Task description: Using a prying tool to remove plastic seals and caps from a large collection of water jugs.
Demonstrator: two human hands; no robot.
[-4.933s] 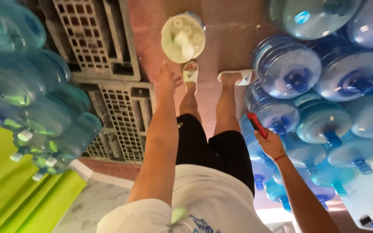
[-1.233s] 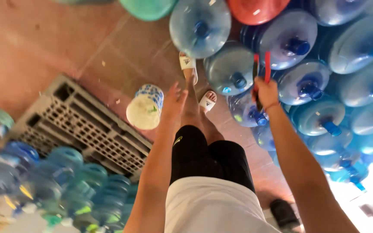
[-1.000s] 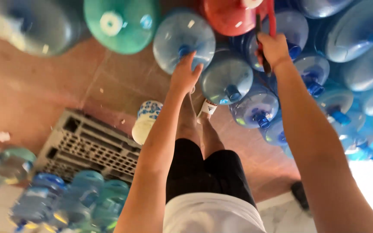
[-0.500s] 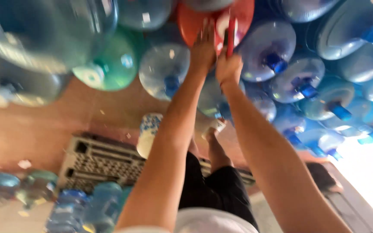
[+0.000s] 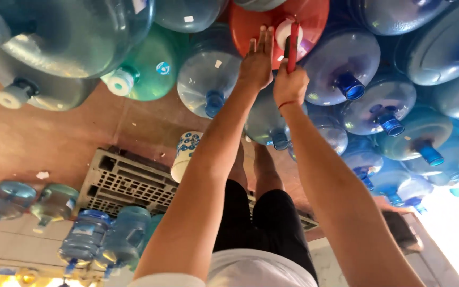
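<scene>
Clasping a slim red tool (image 5: 292, 47), the right hand (image 5: 290, 85) had reached the red plastic water jug's white cap (image 5: 283, 33), joined by the flat, empty left hand (image 5: 256, 65) on that jug (image 5: 256, 21).

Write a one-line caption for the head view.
Left hand rests on a red jug; right hand holds a red tool at its cap.

Bright overexposed glare at lower right; soft motion blur throughout.

Red water jug (image 5: 251, 24), lying on its side among blue jugs, white cap (image 5: 282, 33) facing camera. Thin red tool (image 5: 292, 47) upright against the cap.
</scene>
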